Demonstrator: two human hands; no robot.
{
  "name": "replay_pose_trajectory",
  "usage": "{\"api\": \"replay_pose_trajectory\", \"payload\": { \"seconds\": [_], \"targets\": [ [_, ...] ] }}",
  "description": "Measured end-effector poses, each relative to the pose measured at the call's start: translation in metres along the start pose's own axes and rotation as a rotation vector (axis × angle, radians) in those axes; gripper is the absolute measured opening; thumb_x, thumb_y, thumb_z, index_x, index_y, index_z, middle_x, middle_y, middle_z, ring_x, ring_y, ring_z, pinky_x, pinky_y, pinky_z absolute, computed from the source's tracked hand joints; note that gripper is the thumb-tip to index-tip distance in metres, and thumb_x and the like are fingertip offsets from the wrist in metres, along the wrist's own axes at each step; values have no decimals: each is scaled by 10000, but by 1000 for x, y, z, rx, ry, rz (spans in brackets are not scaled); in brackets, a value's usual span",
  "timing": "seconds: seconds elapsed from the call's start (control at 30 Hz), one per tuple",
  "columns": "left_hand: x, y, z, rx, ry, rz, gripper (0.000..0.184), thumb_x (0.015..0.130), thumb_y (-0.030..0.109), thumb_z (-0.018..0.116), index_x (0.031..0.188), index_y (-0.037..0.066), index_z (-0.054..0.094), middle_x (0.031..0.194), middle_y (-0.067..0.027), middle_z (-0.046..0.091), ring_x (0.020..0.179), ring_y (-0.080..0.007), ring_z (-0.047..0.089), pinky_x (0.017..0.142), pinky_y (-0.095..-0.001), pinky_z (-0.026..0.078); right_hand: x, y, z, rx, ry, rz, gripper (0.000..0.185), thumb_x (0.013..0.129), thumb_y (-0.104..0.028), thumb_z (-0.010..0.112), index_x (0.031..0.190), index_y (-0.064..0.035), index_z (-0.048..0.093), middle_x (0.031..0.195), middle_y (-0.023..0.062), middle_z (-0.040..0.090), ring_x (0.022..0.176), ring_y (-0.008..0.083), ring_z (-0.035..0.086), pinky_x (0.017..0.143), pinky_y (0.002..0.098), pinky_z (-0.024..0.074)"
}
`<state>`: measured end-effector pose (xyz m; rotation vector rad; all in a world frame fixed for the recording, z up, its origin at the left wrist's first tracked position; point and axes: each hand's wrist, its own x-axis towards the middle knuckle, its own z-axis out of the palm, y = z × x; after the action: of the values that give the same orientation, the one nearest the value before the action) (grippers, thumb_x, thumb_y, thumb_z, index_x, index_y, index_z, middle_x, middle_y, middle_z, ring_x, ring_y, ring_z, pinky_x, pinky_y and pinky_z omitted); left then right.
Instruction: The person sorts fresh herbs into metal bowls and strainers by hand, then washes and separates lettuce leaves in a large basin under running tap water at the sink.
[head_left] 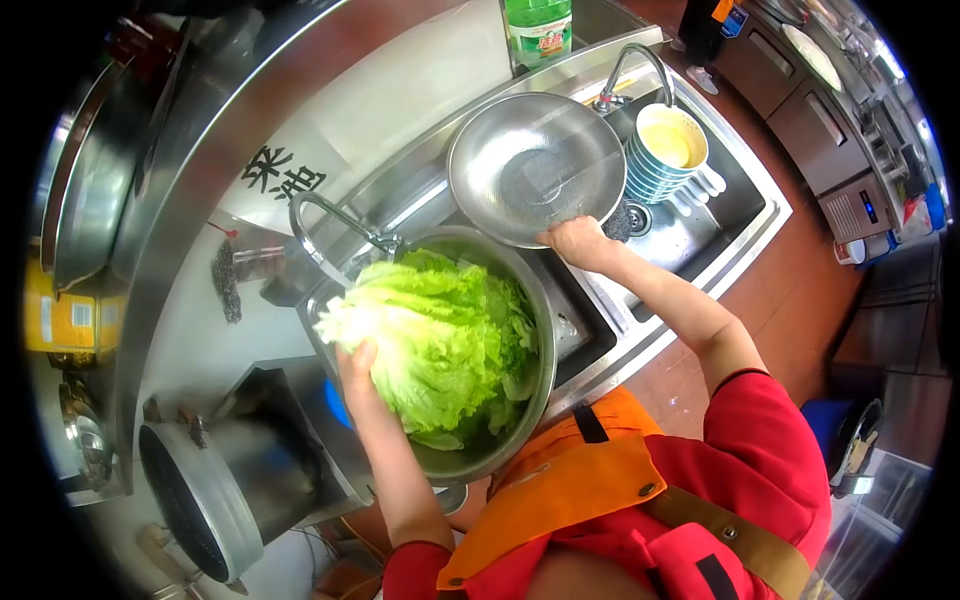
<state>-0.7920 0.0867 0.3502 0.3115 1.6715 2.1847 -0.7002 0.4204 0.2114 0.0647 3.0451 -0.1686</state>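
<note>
My left hand (357, 372) grips a lettuce (430, 345) on its left side, thumb in view, fingers hidden behind leaves, above a metal basin (546, 352) that holds more greens (512, 325). Its long axis runs from the pale end at left, beside that hand, to frilled leaves at right. Beyond the basin and to its right, my right hand (578, 243) is closed on the near rim of a round strainer (530, 145); the lettuce lies left of that hand and nearer to me, with my left the closer of the two. A tap (340, 210) arches toward the pale end; whether water runs, I cannot tell. Farther right, the sink (710, 240) holds stacked bowls (668, 145), the top one yellow inside; a green bottle (540, 35) stands behind the strainer
</note>
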Motion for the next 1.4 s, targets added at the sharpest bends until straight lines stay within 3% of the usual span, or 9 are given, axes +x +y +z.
{"api": "replay_pose_trajectory", "payload": {
  "seconds": [0.2,0.43,0.6,0.67,0.8,0.9,1.0,1.2,1.4],
  "targets": [
    [79,35,56,297,-113,54,743,658,165,758,1303,-15,437,1196,-118,558,1094,-224,542,956,-329,418,-2,13,10,-30,6,-43,217,832,-92,505,988,-140,649,860,88,659,741,273,674,601,384,537],
    [162,56,135,816,-371,449,636,732,188,727,1291,37,462,1154,-110,594,1056,-236,568,930,-312,435,-20,18,-10,44,-39,-62,202,827,-98,512,958,-145,658,857,74,652,752,267,675,593,382,532],
    [202,-3,184,1597,-431,877,730,650,202,795,1313,147,495,1235,-130,559,1199,-294,495,1017,-454,372,-29,19,-2,36,-10,-56,198,815,-91,506,940,-142,651,810,77,636,760,276,671,594,395,531],
    [206,-54,204,1891,-459,983,636,714,187,728,1307,173,498,1269,-131,530,1240,-289,454,1027,-554,314,-26,21,3,20,-17,-67,185,817,-109,532,931,-147,673,878,93,658,769,253,684,591,366,534],
    [215,-169,200,1989,-880,871,472,846,100,521,1308,193,502,1346,-98,475,1323,-318,354,1068,-623,210,-22,19,-5,23,-27,-69,174,809,-117,545,909,-156,682,853,75,672,760,235,688,597,358,536],
    [209,-212,178,1994,-801,890,490,844,97,518,1320,209,494,1400,-103,429,1376,-308,273,1112,-609,98,-16,20,-19,46,-71,-58,157,806,-124,558,882,-154,692,827,62,687,765,234,693,613,358,539],
    [219,-217,175,1993,-720,908,549,803,146,592,1336,218,482,1448,-97,377,1403,-298,220,1128,-590,17,-10,19,-25,-27,-74,-83,160,811,-114,555,882,-147,695,840,64,695,785,242,699,632,361,545],
    [228,-197,175,2019,-923,895,872,584,349,820,1368,246,451,1500,-80,301,1424,-290,167,1134,-587,19,7,5,-20,56,-77,-69,171,807,-95,550,891,-123,696,836,84,694,783,265,698,607,373,546],
    [205,-155,198,1873,-1008,779,852,590,351,823,1357,247,466,1509,-77,285,1425,-272,174,1135,-593,25,14,-3,-29,109,-98,-86,164,814,-81,527,912,-90,658,850,107,669,789,281,686,612,390,538]
  ]
}}
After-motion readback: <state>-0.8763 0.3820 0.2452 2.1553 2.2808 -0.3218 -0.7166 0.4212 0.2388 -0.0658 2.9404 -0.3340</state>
